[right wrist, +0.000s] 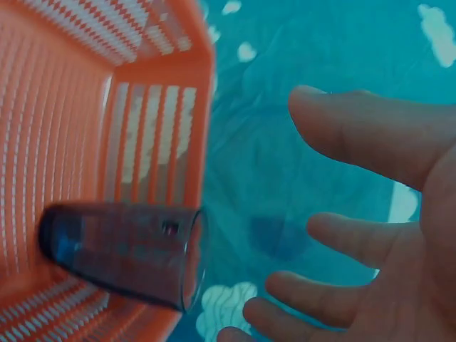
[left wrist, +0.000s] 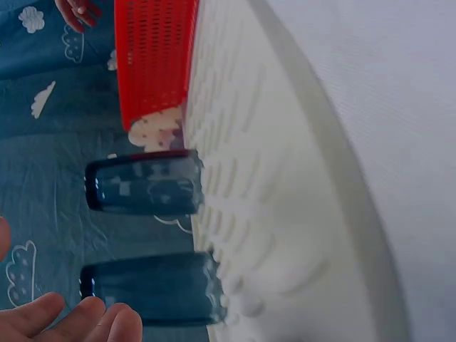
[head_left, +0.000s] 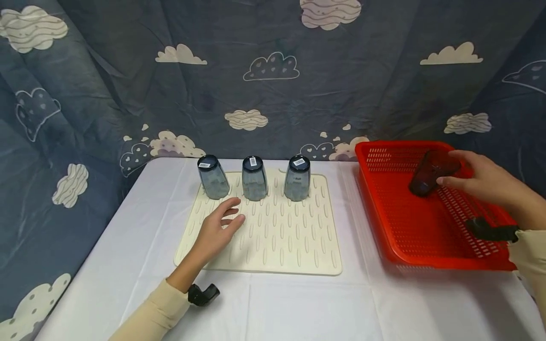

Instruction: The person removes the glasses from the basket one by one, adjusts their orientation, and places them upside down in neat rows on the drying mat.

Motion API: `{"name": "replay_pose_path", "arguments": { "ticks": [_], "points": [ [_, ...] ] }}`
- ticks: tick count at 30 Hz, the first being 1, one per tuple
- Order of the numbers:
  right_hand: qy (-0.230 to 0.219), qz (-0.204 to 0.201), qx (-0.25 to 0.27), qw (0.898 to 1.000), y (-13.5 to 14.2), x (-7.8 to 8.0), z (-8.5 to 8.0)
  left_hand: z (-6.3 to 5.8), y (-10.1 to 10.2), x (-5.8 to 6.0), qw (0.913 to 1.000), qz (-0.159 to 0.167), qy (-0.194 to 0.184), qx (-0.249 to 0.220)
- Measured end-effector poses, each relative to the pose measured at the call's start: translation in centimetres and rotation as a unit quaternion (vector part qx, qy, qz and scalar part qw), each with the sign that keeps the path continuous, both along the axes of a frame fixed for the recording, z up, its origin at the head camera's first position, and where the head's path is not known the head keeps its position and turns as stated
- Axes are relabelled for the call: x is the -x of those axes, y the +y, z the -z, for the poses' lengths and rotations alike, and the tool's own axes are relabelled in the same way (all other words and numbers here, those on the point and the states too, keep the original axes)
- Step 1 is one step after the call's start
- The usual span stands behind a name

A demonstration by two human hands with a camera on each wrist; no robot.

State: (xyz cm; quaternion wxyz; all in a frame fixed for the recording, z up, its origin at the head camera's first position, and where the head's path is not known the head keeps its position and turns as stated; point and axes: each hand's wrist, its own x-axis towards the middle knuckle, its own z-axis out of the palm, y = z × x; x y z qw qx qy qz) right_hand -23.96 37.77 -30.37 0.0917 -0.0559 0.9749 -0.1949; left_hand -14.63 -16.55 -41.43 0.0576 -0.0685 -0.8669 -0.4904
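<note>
Three blue-grey drinking glasses stand upside down along the back of a cream drying mat: the left glass (head_left: pixel 214 182), the middle glass (head_left: pixel 254 182) and the right glass (head_left: pixel 297 182). Over the mat (head_left: pixel 294 241), just in front of the left and middle ones, my left hand (head_left: pixel 217 232) hovers with fingers loosely bent, holding nothing. Another glass (right wrist: pixel 121 253) sits in the red basket (head_left: pixel 386 227), base down inside it and mouth facing my right hand (head_left: pixel 486 180). The right wrist view shows that hand's thumb and fingers spread, with a gap between them and this glass.
A white cloth covers the table (head_left: pixel 298 308), and the basket stands on its right side. Behind the table hangs a dark blue curtain (head_left: pixel 256 104) with cloud prints. Each wrist carries a small black camera mount, such as the left mount (head_left: pixel 204 294).
</note>
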Motion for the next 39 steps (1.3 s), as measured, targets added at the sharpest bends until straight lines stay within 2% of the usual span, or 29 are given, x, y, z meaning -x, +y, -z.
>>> {"name": "replay_pose_path", "arguments": {
  "ticks": [6,13,21,31,39],
  "points": [
    [0.015,0.008,-0.041,0.999,1.0,1.7,0.1,0.8,-1.1,-0.5,0.9999,-0.007,-0.008,0.007],
    [0.023,-0.006,-0.034,0.999,1.1,4.1,0.9,1.3,-1.9,-1.0,0.9994,-0.012,-0.019,0.026],
    [0.034,0.000,-0.056,0.998,2.1,6.3,1.9,1.4,-2.1,-1.4,0.9988,-0.018,-0.036,0.028],
    [-0.016,0.010,-0.071,0.997,2.3,7.3,2.2,1.5,-1.9,-1.7,0.9990,-0.024,-0.033,0.016],
    [-0.017,0.023,-0.026,0.999,2.9,7.2,3.8,1.9,-1.9,-1.7,0.9987,-0.023,-0.045,0.004]
  ]
}}
